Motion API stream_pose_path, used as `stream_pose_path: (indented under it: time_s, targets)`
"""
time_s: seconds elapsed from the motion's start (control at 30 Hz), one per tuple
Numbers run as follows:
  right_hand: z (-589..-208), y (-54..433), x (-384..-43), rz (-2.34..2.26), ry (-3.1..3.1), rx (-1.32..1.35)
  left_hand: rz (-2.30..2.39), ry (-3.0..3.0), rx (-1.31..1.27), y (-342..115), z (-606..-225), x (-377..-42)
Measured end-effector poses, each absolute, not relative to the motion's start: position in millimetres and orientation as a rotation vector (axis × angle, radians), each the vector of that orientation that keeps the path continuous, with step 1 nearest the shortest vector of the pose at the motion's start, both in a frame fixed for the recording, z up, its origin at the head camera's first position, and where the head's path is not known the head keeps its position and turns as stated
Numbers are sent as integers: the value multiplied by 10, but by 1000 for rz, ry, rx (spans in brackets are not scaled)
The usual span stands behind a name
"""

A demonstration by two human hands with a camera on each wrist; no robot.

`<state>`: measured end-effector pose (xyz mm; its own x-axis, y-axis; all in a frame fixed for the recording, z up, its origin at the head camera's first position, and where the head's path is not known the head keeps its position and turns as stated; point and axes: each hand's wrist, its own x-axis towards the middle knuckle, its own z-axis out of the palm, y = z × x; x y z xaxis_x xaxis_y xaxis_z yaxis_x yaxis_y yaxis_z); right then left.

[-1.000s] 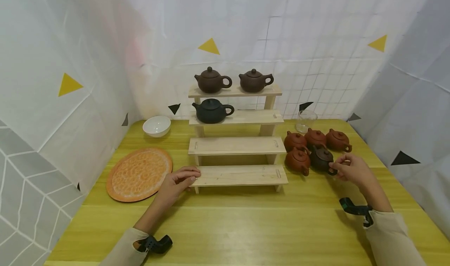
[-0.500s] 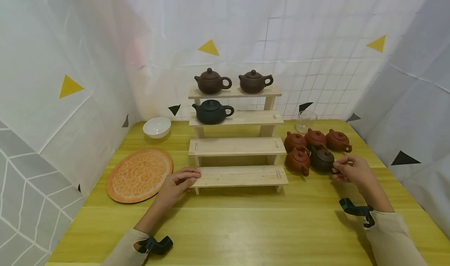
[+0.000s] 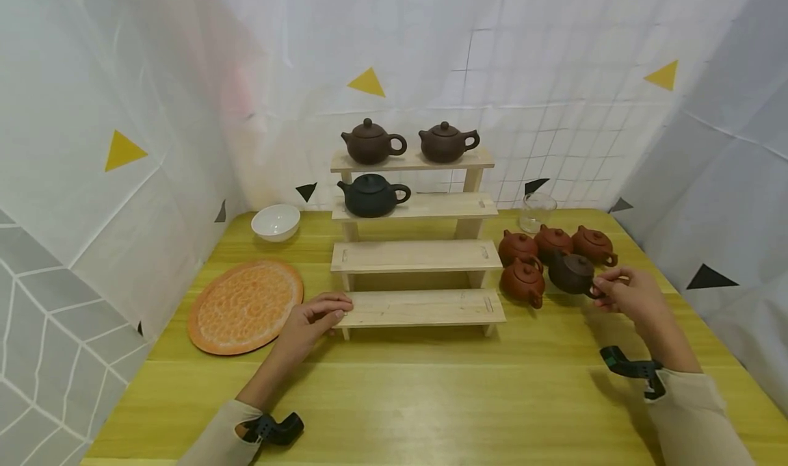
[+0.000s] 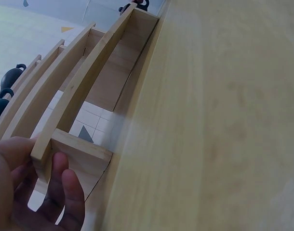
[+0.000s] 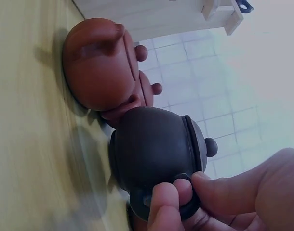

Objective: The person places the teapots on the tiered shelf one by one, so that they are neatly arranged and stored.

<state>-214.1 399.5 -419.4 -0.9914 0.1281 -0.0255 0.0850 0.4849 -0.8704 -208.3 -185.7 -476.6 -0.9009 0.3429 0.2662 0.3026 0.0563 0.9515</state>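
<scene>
My right hand [image 3: 631, 295] pinches the handle of a dark brown teapot [image 3: 570, 272]. In the right wrist view the teapot [image 5: 154, 144] hangs a little above the table, its shadow apart from it. Several reddish-brown teapots [image 3: 522, 281] stand close behind and to its left. My left hand [image 3: 312, 319] grips the left end of the lowest step of a wooden tiered stand [image 3: 418, 308], thumb and fingers on either side of the board [image 4: 65, 103]. Two brown teapots [image 3: 369, 142] sit on the top step, and a blackish teapot [image 3: 371, 196] is on the left of the step below.
A clear glass [image 3: 537, 211] stands behind the reddish teapots. Left of the stand are a white bowl [image 3: 276, 223] and a round orange patterned mat [image 3: 246, 307]. White sheeting [image 3: 400, 35] hangs behind the wooden table [image 3: 431, 397].
The dark brown teapot has risen off the table and shifted slightly right and up in view, together with my right hand. My left hand stays on the stand.
</scene>
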Motion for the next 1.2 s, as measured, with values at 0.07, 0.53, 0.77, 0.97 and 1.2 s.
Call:
stream_pose_path:
  time_s: [0.07,0.53,0.77,0.97,1.2]
  targets:
    - [-4178,4001,-2136,1558,-2666,-188,2016,2267,688,-1858,-4773,-2080]
    - [-3870,3912,-2116,1489,-2708,-110,2011,2281,715,-1862,-4772,-2084]
    - [-3683,3849,-2153,1452,-2729,-36,2009,2287,706,-1861,-4789,-2086]
    - [-3580,3804,-2151,1433,-2745,-4,2018,2277,697,-1853,-4807,-2086]
    - [-3468,3730,-2146,1420,-2752,4,2008,2286,671,-1852,-4778,-2072]
